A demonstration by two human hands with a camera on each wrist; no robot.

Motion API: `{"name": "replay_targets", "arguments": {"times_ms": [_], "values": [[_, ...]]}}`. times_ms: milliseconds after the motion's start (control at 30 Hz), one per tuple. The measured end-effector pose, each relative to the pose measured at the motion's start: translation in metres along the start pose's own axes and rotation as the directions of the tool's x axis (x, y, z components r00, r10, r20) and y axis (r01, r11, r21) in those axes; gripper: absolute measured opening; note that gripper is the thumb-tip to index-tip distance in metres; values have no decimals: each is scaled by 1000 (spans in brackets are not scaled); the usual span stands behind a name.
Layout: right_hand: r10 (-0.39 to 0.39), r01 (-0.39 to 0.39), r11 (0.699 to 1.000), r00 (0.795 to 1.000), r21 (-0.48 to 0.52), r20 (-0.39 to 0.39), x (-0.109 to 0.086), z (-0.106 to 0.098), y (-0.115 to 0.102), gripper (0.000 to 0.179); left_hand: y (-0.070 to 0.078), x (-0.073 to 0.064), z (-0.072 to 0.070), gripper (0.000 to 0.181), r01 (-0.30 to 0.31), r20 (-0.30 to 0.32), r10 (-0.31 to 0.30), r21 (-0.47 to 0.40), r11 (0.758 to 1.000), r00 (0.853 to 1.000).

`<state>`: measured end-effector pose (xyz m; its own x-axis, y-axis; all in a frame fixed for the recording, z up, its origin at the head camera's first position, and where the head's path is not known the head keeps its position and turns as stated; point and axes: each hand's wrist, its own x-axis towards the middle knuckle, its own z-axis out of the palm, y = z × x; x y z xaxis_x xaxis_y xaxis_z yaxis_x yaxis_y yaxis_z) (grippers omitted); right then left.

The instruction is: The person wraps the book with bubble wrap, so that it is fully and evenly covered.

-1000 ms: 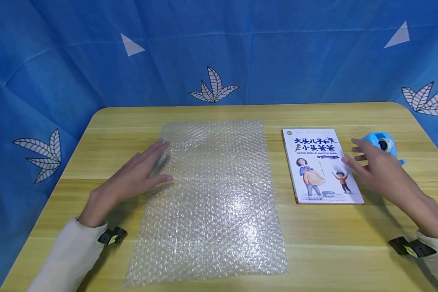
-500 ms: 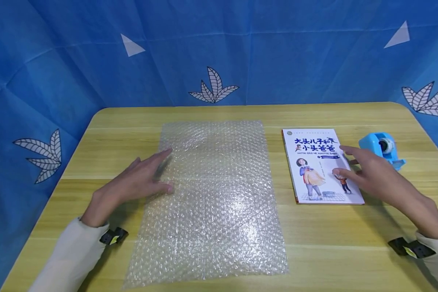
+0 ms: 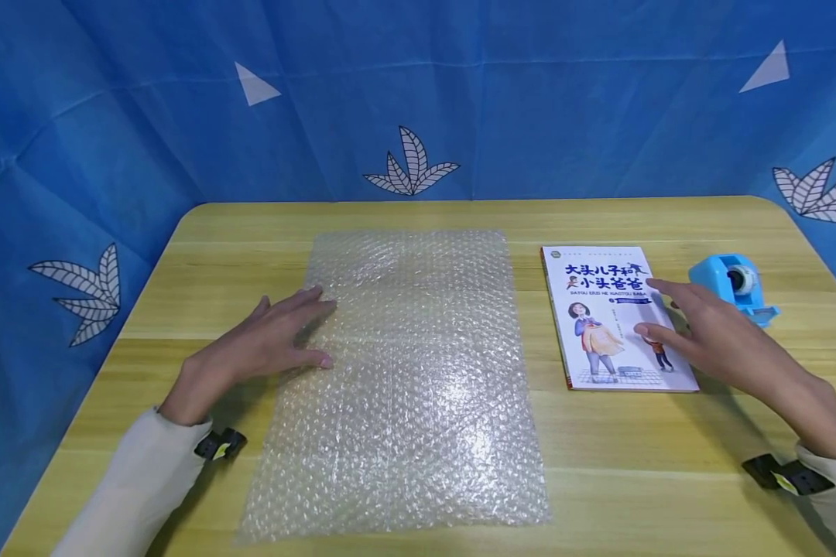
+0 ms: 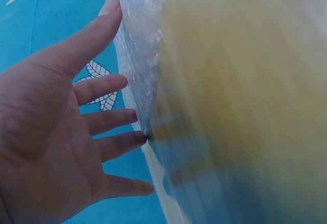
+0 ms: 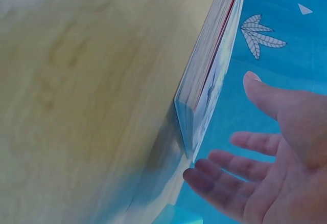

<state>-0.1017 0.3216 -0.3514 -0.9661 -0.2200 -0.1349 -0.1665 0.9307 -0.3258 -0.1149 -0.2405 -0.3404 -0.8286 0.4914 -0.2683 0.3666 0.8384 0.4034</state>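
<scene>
A clear sheet of bubble wrap (image 3: 404, 418) lies flat on the wooden table, left of centre. My left hand (image 3: 261, 340) is at its left edge, fingers spread, with the thumb and index fingertips over the sheet. In the left wrist view, the left palm (image 4: 46, 137) is bare and the fingertips are close to the bubble wrap (image 4: 140, 35). A paperback children's book (image 3: 599, 340) lies face up to the right. Over its right edge hovers my right hand (image 3: 728, 340), thumb and index finger overlapping the cover. The right wrist view shows its relaxed fingers (image 5: 219, 185) beside the book's corner (image 5: 189, 111).
Right of the book stands a light blue tape dispenser (image 3: 710, 272), partly behind the right hand in the head view. A blue cloth (image 3: 529, 116) with leaf prints hangs behind the table (image 3: 620, 472) and on its left side.
My right hand has moved left and slightly down, from beside the tape dispenser to over the book's right edge. The left hand has shifted slightly right over the bubble wrap. The sheet and book stay put.
</scene>
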Motion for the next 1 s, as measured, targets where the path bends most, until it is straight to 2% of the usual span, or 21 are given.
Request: {"name": "replay_targets", "arguments": {"times_ms": [333,767,1000], "values": [[2,-2,1000,1000,24,-1,1,-3,-3,81,-4,3,-8,83,-20,47,21,-35,999,999],[-20,20,1000,1000,19,-20,3,-2,-4,76,-11,20,-20,84,-49,103,55,-61,997,993],[0,0,1000,1000,18,12,4,-2,-5,80,-15,27,-26,84,-47,131,59,-91,995,990]]}}
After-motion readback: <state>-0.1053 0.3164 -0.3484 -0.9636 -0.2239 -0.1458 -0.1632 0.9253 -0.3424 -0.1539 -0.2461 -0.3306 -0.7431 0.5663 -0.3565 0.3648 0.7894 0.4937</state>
